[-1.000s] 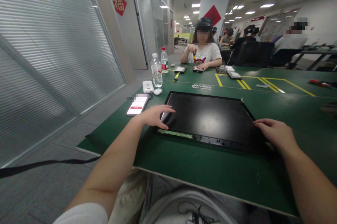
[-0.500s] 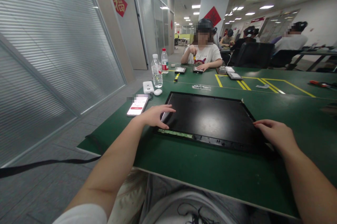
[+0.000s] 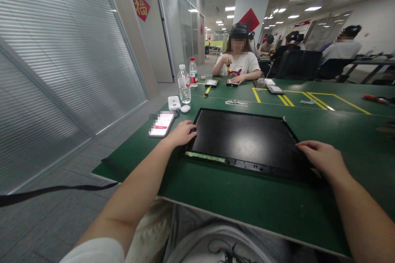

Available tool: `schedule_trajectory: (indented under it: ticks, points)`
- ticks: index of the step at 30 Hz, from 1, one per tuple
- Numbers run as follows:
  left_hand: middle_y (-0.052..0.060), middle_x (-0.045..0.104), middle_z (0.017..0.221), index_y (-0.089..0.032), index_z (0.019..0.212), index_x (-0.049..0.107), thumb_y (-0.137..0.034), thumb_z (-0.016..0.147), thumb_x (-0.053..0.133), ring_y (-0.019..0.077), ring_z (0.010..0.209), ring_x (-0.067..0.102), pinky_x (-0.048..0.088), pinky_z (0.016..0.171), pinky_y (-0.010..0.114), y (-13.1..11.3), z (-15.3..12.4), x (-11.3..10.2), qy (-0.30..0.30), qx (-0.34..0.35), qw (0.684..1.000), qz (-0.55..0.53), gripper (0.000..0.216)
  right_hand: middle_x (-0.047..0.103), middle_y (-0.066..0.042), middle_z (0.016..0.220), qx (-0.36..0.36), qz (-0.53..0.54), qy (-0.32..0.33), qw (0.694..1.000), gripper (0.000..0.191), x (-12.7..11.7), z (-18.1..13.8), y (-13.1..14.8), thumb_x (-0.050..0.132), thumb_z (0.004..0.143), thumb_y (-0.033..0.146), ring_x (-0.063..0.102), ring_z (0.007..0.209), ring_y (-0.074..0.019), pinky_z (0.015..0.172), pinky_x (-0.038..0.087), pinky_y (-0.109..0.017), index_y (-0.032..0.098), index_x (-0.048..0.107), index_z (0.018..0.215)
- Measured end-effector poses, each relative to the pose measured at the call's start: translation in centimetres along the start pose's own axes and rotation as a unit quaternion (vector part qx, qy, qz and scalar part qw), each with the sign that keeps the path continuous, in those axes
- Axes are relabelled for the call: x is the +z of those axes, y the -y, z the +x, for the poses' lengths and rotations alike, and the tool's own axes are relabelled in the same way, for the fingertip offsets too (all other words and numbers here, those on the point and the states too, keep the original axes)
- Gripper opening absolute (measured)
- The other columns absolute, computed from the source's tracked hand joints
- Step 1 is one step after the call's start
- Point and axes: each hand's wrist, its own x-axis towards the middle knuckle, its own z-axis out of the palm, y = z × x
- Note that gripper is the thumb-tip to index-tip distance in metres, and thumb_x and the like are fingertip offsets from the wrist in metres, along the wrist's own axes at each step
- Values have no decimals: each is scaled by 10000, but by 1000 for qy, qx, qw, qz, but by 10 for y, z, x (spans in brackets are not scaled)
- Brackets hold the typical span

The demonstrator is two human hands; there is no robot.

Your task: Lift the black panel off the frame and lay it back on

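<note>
Screen [image 3: 240,133]: face up on the table [image 3: 234,197], seated in its black frame [image 3: 257,168], between the two hands.
Left grip: the left hand [image 3: 182,133] is at the left edge, fingers bent over the rim; whether they hold it, I cannot tell.
Right grip: the right hand [image 3: 325,157] meets the right edge, thumb and forefinger close together; I cannot tell if they pinch the frame.
Board [image 3: 205,157]: a bare green strip along the near edge, towards the left.
Risk to board: a knock or a stray finger could damage it, since nothing covers it.
Risk to screen: hard pressing or an uneven lift could flex and crack it.
Risk of spill: a wide swing at far left could tip a bottle and wet the phone [image 3: 162,125].
Clear bottle [image 3: 184,88]: upright, white cap on, apparently holding water, the level hard to make out.
Red-capped bottle [image 3: 193,73]: upright just behind it, closed, the label hiding most of its contents.
</note>
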Motion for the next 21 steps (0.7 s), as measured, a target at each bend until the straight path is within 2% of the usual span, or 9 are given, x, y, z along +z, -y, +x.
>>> schedule_trajectory:
  ticks: [4,7,10,15,21]
  points:
    - [182,713,1512,-157,1400,797,-279,1007,521,359,1440,645,448,1305,494,-2,4,3,-5,3,1000,16,495,837,-90,929,-5,-6,-3,1000,282,1,1,-2,617,786,436,748,921,-316,777,534,-387,287,855,813]
    - [166,757,1450,-175,1389,814,-205,948,516,364,1375,675,478,1281,512,-4,5,3,-5,9,1000,20,533,838,-77,907,-20,-9,-11,1000,280,2,3,-5,619,785,440,748,900,-309,771,529,-389,296,858,807]
    - [150,772,1420,-192,1391,816,-178,917,516,360,1354,678,489,1268,511,-6,6,4,-7,7,1000,30,562,841,-79,929,-16,-17,-8,1000,278,2,2,-4,621,797,431,746,912,-308,789,531,-392,292,861,815]
    - [185,729,1458,-142,1409,802,-162,919,498,359,1375,659,486,1265,486,-8,6,6,-5,-11,1000,23,577,843,-86,998,-6,-21,10,1000,297,0,-1,1,611,835,414,739,960,-310,831,534,-394,276,871,876]
    - [170,752,1389,-172,1397,814,-147,875,532,355,1349,671,492,1264,499,-7,8,9,-18,-15,1000,4,594,838,-95,995,1,-8,10,1000,283,2,0,-2,623,840,402,742,967,-309,817,533,-384,268,869,883]
